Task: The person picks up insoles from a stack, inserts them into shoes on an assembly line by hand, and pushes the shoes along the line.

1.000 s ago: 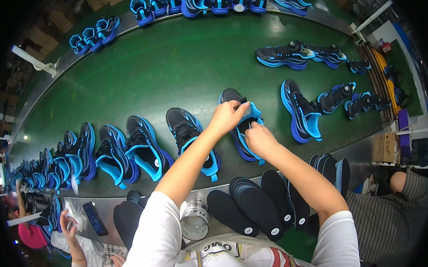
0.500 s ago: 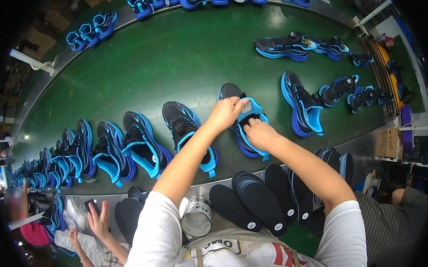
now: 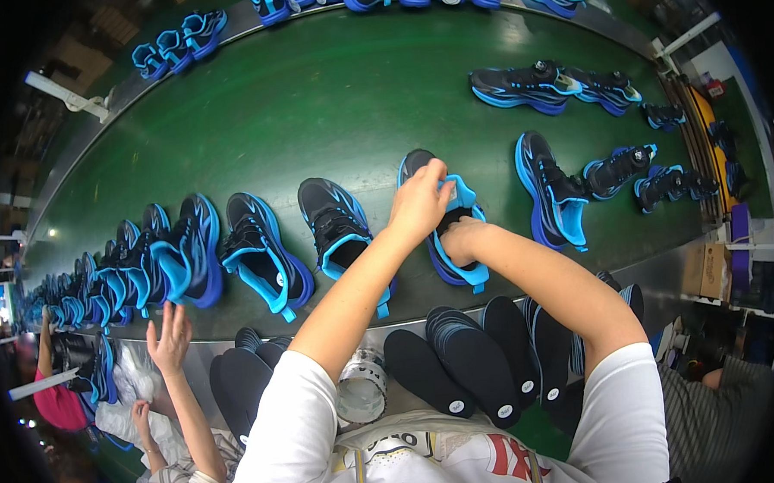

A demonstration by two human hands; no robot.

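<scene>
A black and blue sneaker (image 3: 445, 269) sits on the green belt in front of me, toe pointing away. My left hand (image 3: 420, 204) grips it around the tongue and upper, with the fingers bent over the front of the opening. Inside the collar, my right hand (image 3: 463, 240) reaches down into the shoe, and its fingertips are hidden there. Whatever those fingers touch cannot be seen. To the left stands another sneaker (image 3: 334, 220), partly behind my left forearm. A further sneaker (image 3: 543, 187) rests to the right, apart from my hands.
Dark insoles (image 3: 469, 350) lie in stacks along the near metal edge, beside a clear round container (image 3: 361, 389). A row of sneakers (image 3: 267, 255) runs left. At the lower left, a co-worker's hand (image 3: 169, 342) is raised beside the row. More shoes (image 3: 518, 87) stand far right.
My right hand has gone deeper into the sneaker, hiding its fingers. My left hand has shifted across the tongue. The co-worker's hand has risen toward the row, where a shoe has moved.
</scene>
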